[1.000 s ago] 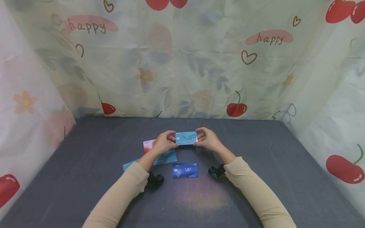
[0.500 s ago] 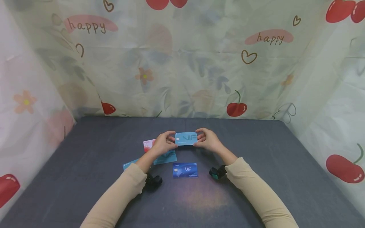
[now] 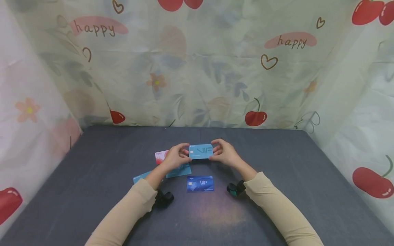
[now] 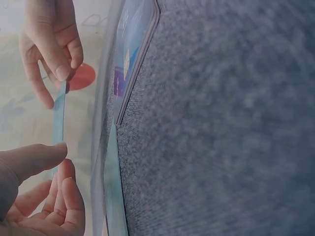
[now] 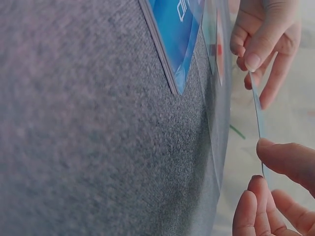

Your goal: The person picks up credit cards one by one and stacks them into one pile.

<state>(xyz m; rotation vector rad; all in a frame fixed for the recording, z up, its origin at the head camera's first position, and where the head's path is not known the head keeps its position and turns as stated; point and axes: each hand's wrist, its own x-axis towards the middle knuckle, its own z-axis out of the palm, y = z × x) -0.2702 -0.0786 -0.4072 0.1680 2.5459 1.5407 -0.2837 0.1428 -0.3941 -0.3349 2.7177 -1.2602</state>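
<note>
A light blue VIP card [image 3: 201, 151] is held up above the table between both hands, its face toward the head camera. The left hand [image 3: 176, 156] pinches its left short edge between thumb and fingertips. At the opposite edge, the right hand [image 3: 226, 152] grips it the same way. Both wrist views show the raised card edge-on as a thin strip [image 4: 58, 118]. Below it on the table lies a dark blue VIP card [image 3: 200, 184]; from the side it looks like a small stack [image 5: 174, 42].
Left of the dark blue card lie a teal card [image 3: 179, 171], a pink and white card [image 3: 160, 156] and another light blue card [image 3: 141, 177], partly hidden by the left arm. A dark grey cloth covers the table [image 3: 277, 177]. A patterned curtain [image 3: 197, 85] hangs behind.
Both hands have lowered the light blue card very slightly, and the forearms have drawn back a little. The cards on the table stay where they were.
</note>
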